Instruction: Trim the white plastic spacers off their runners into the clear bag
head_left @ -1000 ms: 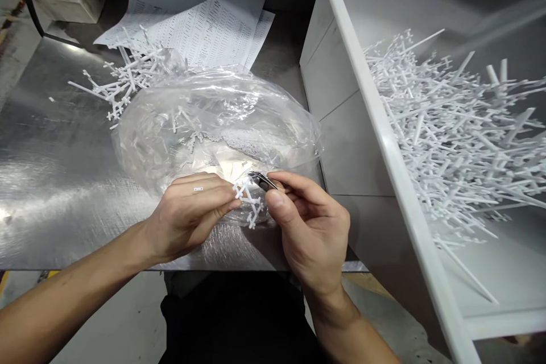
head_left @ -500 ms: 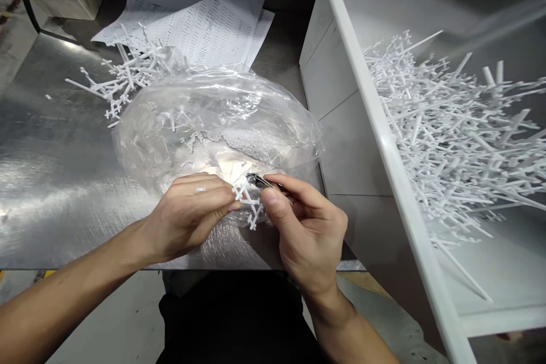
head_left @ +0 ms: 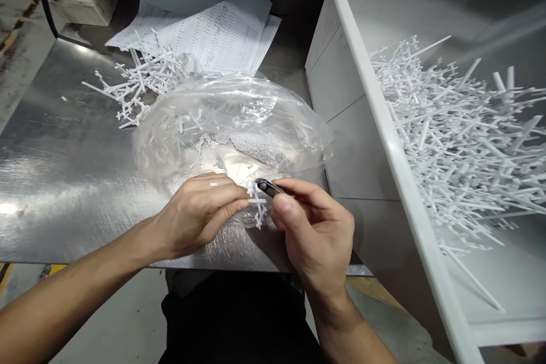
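Pinching a small white sprue (head_left: 259,209) by one side between the thumb and fingertips of the left grip (head_left: 205,210), at the near side of a clear bag (head_left: 157,142); grasping a dark metal clipper (head_left: 269,187) in the right grip (head_left: 318,227), with its tip at the upper part of the sprue, touching or just beside it, cannot tell which.

Looks like thin moulded plastic; probably very light, stiff and a little springy; liable to snap at the slim joints if bent hard; perhaps slick, though with cross-arms to stop sliding; best held by the main stem, close to the clipper but with fingertips away from its edges.

Just beyond both grips, a rounded, crumpled bag on the desk (head_left: 55,176); through its film, grey and pale contents, too blurred to name; to the right, an open-topped white box (head_left: 394,153), piled with tangled white sticks (head_left: 460,142), some poking upward; behind the bag on the left, a smaller heap (head_left: 145,77) of similar sticks, lying against printed papers (head_left: 226,28).
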{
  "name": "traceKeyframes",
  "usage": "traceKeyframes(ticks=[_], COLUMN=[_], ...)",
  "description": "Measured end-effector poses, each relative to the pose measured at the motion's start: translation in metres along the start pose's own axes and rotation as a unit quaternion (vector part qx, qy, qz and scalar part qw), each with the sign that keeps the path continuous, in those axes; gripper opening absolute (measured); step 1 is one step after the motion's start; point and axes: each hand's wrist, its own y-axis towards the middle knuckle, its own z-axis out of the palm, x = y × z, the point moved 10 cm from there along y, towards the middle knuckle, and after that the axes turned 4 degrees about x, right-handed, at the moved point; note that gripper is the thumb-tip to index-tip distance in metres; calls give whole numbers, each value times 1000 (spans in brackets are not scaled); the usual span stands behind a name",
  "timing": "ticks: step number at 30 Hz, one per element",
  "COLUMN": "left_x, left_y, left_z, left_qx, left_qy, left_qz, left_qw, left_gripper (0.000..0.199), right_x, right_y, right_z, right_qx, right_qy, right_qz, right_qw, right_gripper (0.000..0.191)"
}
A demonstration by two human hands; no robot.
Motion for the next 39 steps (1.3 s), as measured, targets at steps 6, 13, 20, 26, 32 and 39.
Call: traceKeyframes(ticks=[6,13,20,26,32,39], left_x=[0,-1,-1,1,3,5], left_y=[0,0,0,-1,-1,0], left_z=[0,0,-2,1,5,6], left_qx=[-7,-15,-23,-8,1,11], left_qy=[7,-9,-3,10,33,8], left_qz=[-1,4,0,-7,-6,-15], left_qw=[1000,1000,1000,1000,999,1000], left_gripper=[29,20,23,23,25,21], right_x=[9,9,10,10,1,-7], right_y=[-1,-3,-2,-1,-2,-1], right_z=[6,2,0,4,2,-4], right_qx=[28,8,-2,12,2,-2], right_qy=[-30,-41,-43,-46,-54,-22], right_qz=[-20,-25,-26,-26,9,17], right_qw=[999,999,999,999,999,1000], right_gripper=[20,23,23,19,6,11])
